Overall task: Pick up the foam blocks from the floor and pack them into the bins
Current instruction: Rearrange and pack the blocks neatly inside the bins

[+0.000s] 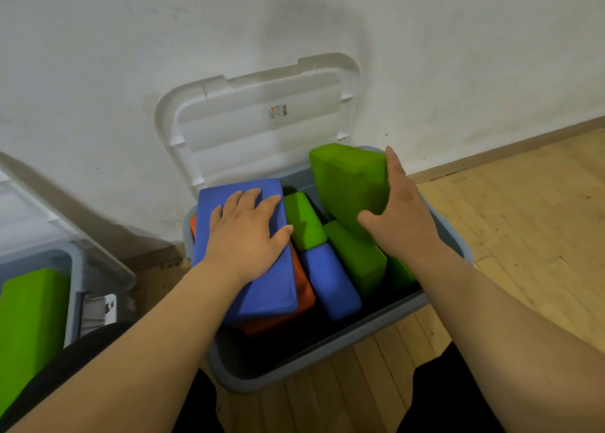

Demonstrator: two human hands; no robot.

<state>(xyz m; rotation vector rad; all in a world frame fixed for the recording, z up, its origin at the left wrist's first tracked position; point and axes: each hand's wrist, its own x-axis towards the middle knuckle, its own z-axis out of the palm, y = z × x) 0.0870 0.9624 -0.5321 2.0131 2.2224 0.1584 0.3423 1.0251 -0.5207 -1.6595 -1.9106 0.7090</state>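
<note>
Pressing flat with the left hand (244,233), fingers straight and spread, on the top blue block (262,288), stacked over an orange block (304,290) at the left of the grey bin (327,364). Gripping with the right hand (402,216), thumb on the near face and fingers along the far edge, a tilted green block (347,184) poised half inside the back right corner, above other green and blue blocks. Looks nearly finished: bin close to full, another green piece (29,318) already in the second bin (73,269), nothing loose on the visible floor (523,220); left to do, seating this one.
</note>
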